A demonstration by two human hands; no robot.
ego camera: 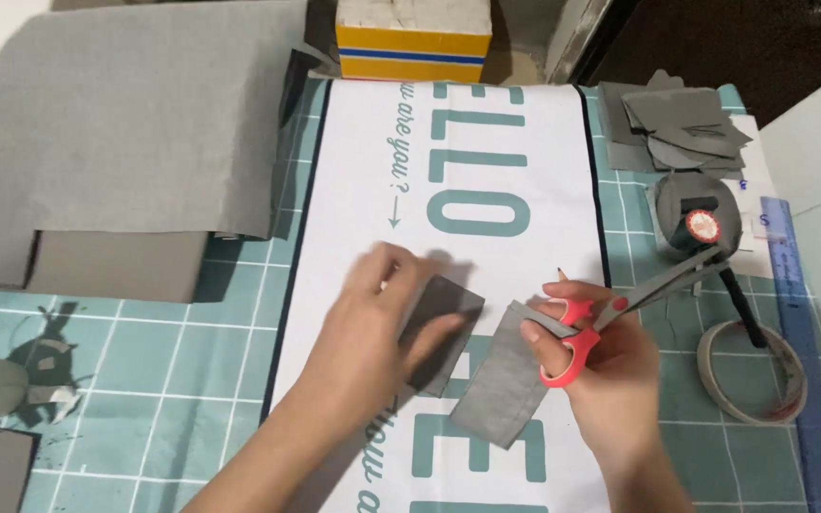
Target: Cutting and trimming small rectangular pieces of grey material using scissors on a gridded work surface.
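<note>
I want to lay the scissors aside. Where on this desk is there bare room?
Bare patches: the teal cutting mat between the grey paper stack and left hand, and the white sheet above both hands. Crowded: right side, with scraps, tape ring and ruler.

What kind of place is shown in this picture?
Probably a craft table at home or in a workshop. A cutting mat covers it, the right hand holds scissors, and grey scraps and a tape roll lie nearby.
</note>
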